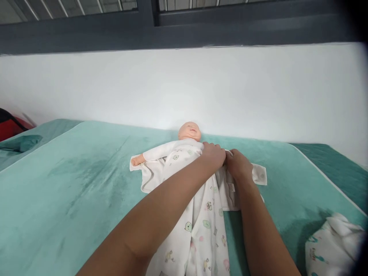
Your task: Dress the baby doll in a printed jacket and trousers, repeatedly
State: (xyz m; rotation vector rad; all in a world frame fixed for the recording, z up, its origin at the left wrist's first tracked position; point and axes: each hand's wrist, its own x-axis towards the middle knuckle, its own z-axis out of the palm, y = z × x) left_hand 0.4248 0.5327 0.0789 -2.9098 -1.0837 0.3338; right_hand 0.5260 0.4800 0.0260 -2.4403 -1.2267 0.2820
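A baby doll (189, 131) lies on its back on a teal mat (71, 184), head toward the wall. It wears a white printed sleepsuit (201, 226) that lies partly spread open. My left hand (213, 154) rests on the doll's chest near its shoulder, fingers curled onto the cloth. My right hand (238, 164) sits right beside it, fingers closed on the garment's edge by the doll's far arm. The doll's other arm (138, 160) sticks out to the left from its sleeve. The fingertips of both hands are hidden from view.
A second bundle of white printed cloth (330, 245) lies at the mat's lower right. A dark teal cushion (23, 142) and something red (10, 126) sit at the far left. A white wall (184, 88) runs behind the mat, under a dark window frame.
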